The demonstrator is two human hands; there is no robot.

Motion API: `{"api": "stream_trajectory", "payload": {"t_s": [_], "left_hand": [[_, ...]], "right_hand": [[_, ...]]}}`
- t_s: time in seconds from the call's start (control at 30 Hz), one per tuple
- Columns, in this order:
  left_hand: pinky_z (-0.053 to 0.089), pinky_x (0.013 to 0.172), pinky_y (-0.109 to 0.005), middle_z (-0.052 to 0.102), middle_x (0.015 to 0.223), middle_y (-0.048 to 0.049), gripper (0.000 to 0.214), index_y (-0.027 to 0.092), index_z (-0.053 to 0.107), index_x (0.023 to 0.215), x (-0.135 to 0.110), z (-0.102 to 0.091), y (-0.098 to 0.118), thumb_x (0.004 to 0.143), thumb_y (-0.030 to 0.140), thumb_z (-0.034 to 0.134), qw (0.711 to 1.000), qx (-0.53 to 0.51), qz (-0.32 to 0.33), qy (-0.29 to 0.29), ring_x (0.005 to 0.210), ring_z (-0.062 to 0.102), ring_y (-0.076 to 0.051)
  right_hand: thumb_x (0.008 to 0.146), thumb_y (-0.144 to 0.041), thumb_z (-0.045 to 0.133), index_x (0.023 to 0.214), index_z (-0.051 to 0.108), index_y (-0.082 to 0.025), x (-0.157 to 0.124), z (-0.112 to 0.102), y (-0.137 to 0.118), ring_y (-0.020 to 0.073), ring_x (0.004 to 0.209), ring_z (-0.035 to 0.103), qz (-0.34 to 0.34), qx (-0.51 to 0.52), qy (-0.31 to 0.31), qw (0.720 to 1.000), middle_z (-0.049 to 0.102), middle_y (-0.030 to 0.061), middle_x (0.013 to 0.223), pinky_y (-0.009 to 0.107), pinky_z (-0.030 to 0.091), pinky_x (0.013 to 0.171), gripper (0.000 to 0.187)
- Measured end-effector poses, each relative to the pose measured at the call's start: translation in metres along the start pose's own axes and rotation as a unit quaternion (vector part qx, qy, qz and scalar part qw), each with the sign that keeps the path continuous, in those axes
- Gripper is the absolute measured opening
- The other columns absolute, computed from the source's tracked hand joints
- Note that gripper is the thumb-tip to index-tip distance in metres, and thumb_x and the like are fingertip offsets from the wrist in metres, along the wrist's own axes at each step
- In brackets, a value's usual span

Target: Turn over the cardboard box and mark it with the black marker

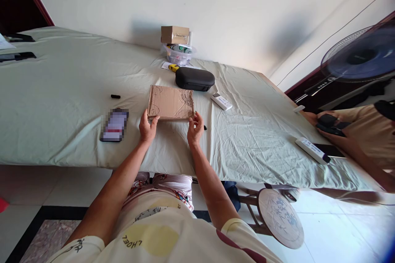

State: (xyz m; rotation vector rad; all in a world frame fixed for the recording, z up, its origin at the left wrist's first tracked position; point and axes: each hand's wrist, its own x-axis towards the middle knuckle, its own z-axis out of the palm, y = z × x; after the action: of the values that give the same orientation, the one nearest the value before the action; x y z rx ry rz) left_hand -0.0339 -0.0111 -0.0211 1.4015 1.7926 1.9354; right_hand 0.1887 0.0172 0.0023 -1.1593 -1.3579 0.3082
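Note:
A flat piece of brown cardboard (169, 102) lies in front of me, with dark curling lines drawn at its corners; the densest drawing is at the upper right. My left hand (148, 127) grips its lower left corner, thumb on top. At the lower right corner, my right hand (195, 128) holds the edge between thumb and bent fingers. A small black tip (205, 128) shows beside my right hand; whether it is part of a pen in that hand I cannot tell. To the left lie a short black cap (115, 96) and a phone (115, 125) with a blurred screen.
Behind the cardboard are a black zip case (195, 79), a yellow tool (173, 68) and a plastic tub (179, 54) under a small box (175, 35). White devices (221, 101) lie rightward. Another person's hand (336, 121) is at the right, near a fan (361, 55); a stool (280, 218) stands below.

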Motion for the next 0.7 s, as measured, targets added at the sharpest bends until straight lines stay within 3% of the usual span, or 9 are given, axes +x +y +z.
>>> {"api": "stream_trajectory", "payload": {"t_s": [0.13,0.27,0.47,0.7], "left_hand": [[0.059,0.098,-0.040,0.077,0.117,-0.0153,0.055,0.017,0.065,0.131,0.003,-0.004,0.001,0.099,0.062,0.059,1.000,-0.006,-0.017,-0.004,0.102,0.076,-0.027],[0.057,0.101,-0.040,0.077,0.116,-0.0163,0.044,0.018,0.067,0.125,0.006,-0.004,-0.001,0.102,0.053,0.054,0.999,-0.005,-0.031,-0.002,0.111,0.075,-0.029],[0.058,0.098,-0.039,0.078,0.114,-0.0140,0.033,0.019,0.067,0.122,0.008,-0.004,0.000,0.101,0.041,0.054,0.999,0.006,-0.053,-0.012,0.105,0.077,-0.027],[0.059,0.091,-0.034,0.079,0.112,-0.0122,0.029,0.018,0.066,0.121,0.008,-0.008,0.009,0.097,0.027,0.052,0.997,0.068,-0.035,-0.018,0.098,0.076,-0.023]], "right_hand": [[0.099,-0.048,0.051,0.124,0.068,-0.019,0.003,0.001,0.003,0.0227,0.099,0.071,0.033,0.033,0.029,0.998,0.074,0.0125,0.112,0.039,0.059,0.087,0.041],[0.097,-0.044,0.053,0.110,0.069,-0.019,0.005,0.002,0.009,0.0207,0.090,0.070,0.057,0.029,0.011,0.998,0.076,0.0104,0.105,0.038,0.059,0.085,0.032],[0.091,-0.035,0.053,0.102,0.066,-0.021,0.006,0.001,0.014,0.0179,0.080,0.066,0.077,-0.017,-0.036,0.996,0.074,0.0063,0.096,0.032,0.055,0.077,0.023],[0.093,-0.030,0.053,0.104,0.065,-0.021,0.005,-0.003,0.020,0.0219,0.091,0.068,0.054,-0.094,-0.064,0.992,0.074,0.0089,0.101,0.036,0.054,0.086,0.019]]}}
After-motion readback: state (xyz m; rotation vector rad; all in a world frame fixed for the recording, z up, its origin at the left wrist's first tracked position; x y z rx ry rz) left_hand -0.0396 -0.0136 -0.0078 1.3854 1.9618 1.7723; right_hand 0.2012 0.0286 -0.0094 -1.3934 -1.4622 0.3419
